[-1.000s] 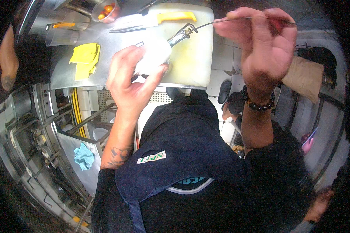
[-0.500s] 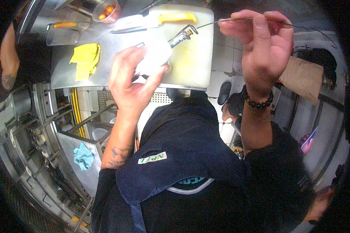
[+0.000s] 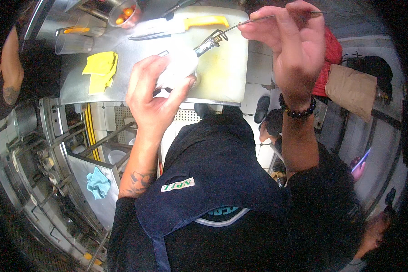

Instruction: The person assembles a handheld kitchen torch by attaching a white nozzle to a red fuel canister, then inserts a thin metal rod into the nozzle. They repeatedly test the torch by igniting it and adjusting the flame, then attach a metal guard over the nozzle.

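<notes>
White cloth (image 3: 176, 72) in left hand (image 3: 154, 97); right hand (image 3: 288, 45) pinches metal tool (image 3: 215, 38).

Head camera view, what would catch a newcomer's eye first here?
The two hands at the top: the left hand grips a white cloth around the end of a thin metal tool, which the right hand holds up. Beneath them lies a pale cutting board; a yellow-handled knife rests at its far edge.

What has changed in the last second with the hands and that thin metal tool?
Very little. The right hand has drawn the thin metal tool slightly up and to the right, so its coiled end now sits just off the white object instead of against it. The left hand still grips the white object. The knife, yellow cloth and cutting board stayed put.
</notes>
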`<state>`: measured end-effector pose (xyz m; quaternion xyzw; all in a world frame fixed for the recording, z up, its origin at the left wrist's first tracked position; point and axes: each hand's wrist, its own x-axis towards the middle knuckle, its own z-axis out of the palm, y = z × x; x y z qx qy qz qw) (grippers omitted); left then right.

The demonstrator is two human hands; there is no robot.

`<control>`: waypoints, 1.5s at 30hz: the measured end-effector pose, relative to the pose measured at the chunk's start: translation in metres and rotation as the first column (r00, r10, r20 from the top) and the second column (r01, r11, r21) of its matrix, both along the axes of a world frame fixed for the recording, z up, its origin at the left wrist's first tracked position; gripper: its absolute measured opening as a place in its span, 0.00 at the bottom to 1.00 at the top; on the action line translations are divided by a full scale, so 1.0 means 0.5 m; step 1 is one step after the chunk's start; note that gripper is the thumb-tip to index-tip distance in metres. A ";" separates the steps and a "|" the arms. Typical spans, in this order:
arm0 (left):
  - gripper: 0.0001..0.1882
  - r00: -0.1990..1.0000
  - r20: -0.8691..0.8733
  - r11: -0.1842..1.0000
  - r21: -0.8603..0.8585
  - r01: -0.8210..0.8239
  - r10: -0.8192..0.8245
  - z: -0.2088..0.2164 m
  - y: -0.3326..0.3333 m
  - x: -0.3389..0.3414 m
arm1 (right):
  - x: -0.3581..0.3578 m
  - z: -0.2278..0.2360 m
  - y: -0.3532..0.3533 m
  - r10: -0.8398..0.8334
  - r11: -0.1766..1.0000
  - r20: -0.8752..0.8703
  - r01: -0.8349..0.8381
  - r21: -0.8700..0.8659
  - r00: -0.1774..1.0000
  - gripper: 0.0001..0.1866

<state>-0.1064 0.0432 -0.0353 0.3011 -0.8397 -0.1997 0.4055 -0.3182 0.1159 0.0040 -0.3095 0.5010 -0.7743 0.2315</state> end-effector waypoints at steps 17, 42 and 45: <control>0.25 1.000 0.017 1.000 0.015 0.000 0.000 -0.001 0.000 -0.001 | -0.002 -0.011 0.002 0.071 0.987 0.047 -0.064 -0.148 0.996 0.07; 0.25 1.000 -0.003 1.000 0.000 0.018 -0.018 -0.002 -0.004 0.004 | -0.028 -0.018 0.009 0.245 0.960 -0.108 -0.226 0.165 0.963 0.08; 0.25 1.000 0.002 1.000 0.007 0.028 -0.028 -0.002 -0.004 0.003 | -0.022 -0.013 0.006 0.248 0.966 -0.082 -0.240 0.097 0.965 0.06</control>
